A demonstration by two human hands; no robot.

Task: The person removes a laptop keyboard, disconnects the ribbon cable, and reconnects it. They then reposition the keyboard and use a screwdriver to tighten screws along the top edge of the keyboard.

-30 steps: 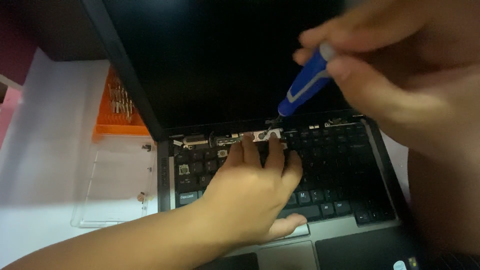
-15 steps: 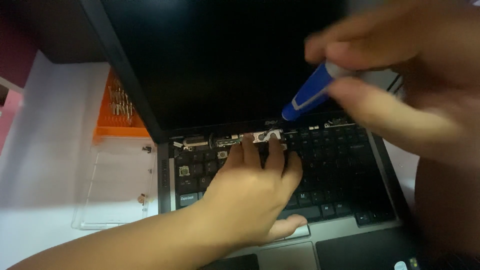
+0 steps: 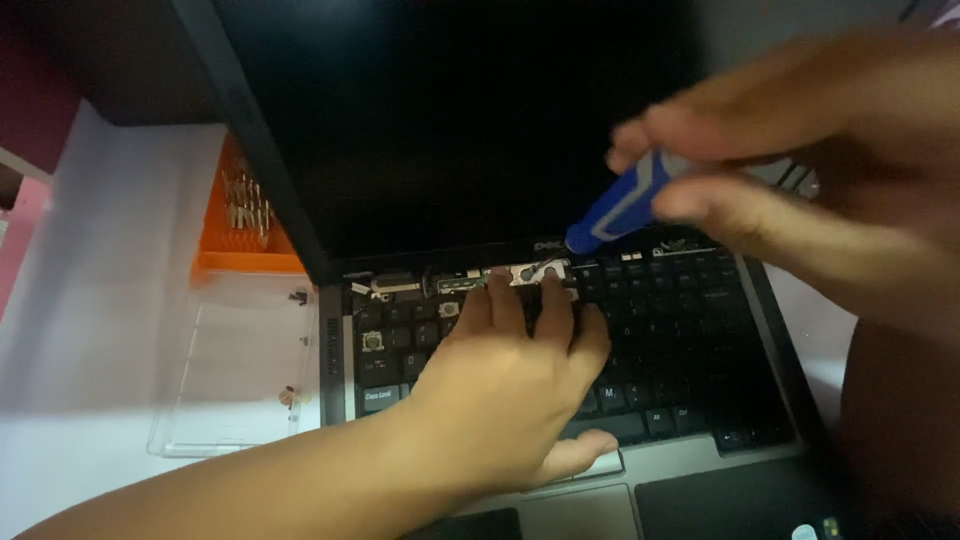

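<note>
An open dark laptop (image 3: pixel 700 470) with a black screen fills the middle. My left hand (image 3: pixel 510 390) lies flat on its keyboard (image 3: pixel 690 330), fingertips touching the exposed strip of small parts (image 3: pixel 480 280) just below the hinge. My right hand (image 3: pixel 800 200) comes in from the upper right, gripping a blue-handled screwdriver (image 3: pixel 620 205). Its tip points down at the strip, just above my left fingertips.
An orange bit holder (image 3: pixel 245 225) with several metal bits sits left of the laptop, attached to a clear plastic case lid (image 3: pixel 240 370) lying on the white table (image 3: pixel 90 330). A few tiny screws lie on the lid.
My right hand has drifted a little to the right and tilted the screwdriver flatter. My left hand has stayed in place on the keyboard.
</note>
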